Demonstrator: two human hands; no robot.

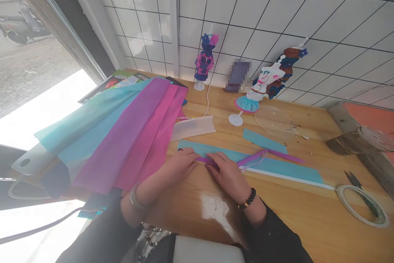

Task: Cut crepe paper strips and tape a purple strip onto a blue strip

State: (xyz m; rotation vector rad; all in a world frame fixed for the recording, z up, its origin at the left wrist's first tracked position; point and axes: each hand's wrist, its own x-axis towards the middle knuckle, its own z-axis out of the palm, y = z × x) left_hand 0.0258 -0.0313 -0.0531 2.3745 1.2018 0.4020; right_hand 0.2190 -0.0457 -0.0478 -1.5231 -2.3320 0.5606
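My left hand [180,164] and my right hand [226,172] rest close together on the wooden table [277,222], fingers curled and pressing a narrow purple paper strip [261,155] that runs off to the right. The strip lies on a long light-blue paper strip [277,166] with a white tape line along its lower edge. A bracelet sits on each wrist.
Large sheets of blue, purple and pink crepe paper [123,131] hang over the table's left side. Two small mannequins in paper dresses [205,60] [264,86] stand by the tiled wall. A tape roll [361,205] and scissors [353,181] lie at right, a clear dish [273,121] behind.
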